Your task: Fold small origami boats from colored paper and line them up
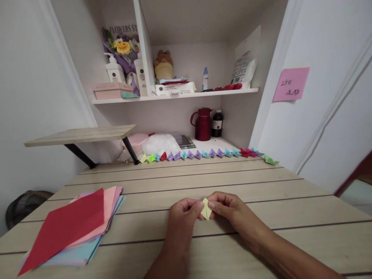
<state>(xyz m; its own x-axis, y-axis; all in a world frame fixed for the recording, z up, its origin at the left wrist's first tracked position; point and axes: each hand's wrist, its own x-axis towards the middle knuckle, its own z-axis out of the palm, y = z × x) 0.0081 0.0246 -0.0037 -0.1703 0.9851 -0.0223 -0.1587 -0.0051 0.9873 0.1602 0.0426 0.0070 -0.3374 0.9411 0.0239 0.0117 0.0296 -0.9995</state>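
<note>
A small folded piece of pale yellow paper (206, 209), diamond-shaped with a crease down its middle, is held just above the desk. My left hand (183, 217) pinches its left corner between thumb and fingers. On the opposite corner, my right hand (227, 207) has the same kind of pinch. The fingertips behind the paper are partly hidden. Along the desk's back edge runs a row of small folded paper boats (190, 155) in purple, blue, red, green and yellow.
Left of my hands lies a stack of coloured paper sheets (66, 221), a red one on top. A small raised wooden shelf (84, 135) on black legs stands at the back left. Behind the boats are a dark red jug (203, 124), a dark bottle (217, 124) and a white bag (161, 144).
</note>
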